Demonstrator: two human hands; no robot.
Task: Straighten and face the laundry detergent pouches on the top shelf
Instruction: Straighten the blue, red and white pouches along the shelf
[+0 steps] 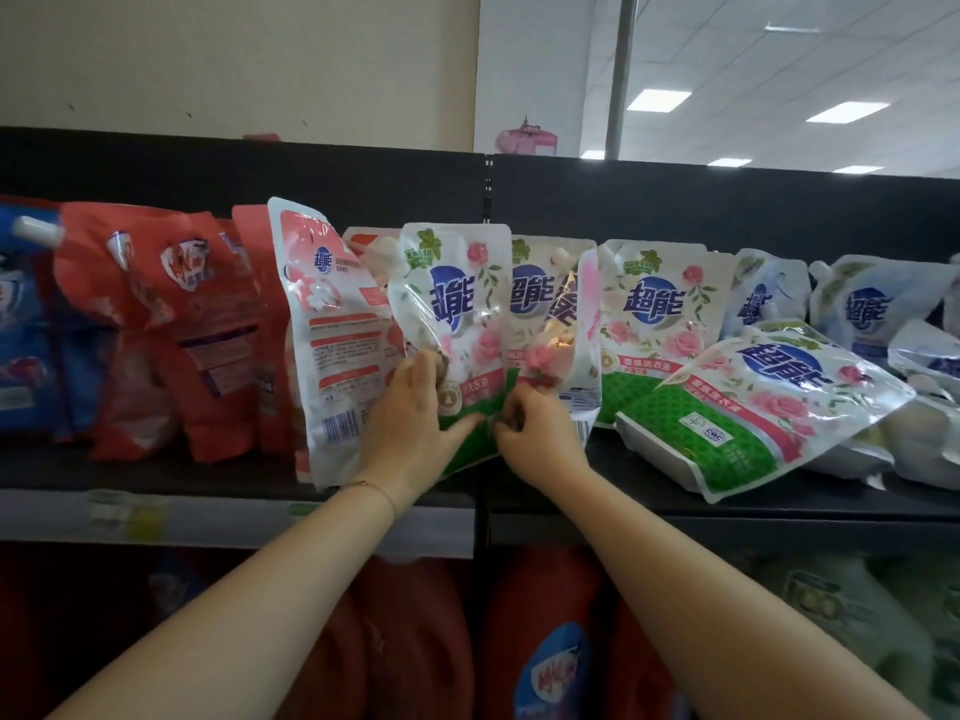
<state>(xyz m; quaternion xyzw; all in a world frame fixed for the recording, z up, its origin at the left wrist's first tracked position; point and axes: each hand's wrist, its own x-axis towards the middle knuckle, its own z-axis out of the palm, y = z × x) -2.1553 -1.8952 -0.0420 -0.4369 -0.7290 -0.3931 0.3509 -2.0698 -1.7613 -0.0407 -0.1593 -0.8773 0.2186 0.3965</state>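
Top shelf [831, 504]: left hand [410, 423], right hand [535, 439] pinch rose pouch [457, 304].

Retail shop, laundry aisle. Black metal gondola: slotted upright [488, 189], dark back panel [727, 205], top shelf [779, 506] with a price-label strip [130, 517] along its front edge. Same-brand detergent pouches [660, 314] stocked in multiples, red pouches [171, 304] to the left, more red stock [415, 641] on the tier below. Suspended tile ceiling with flat light panels [658, 101] beyond the shelving.
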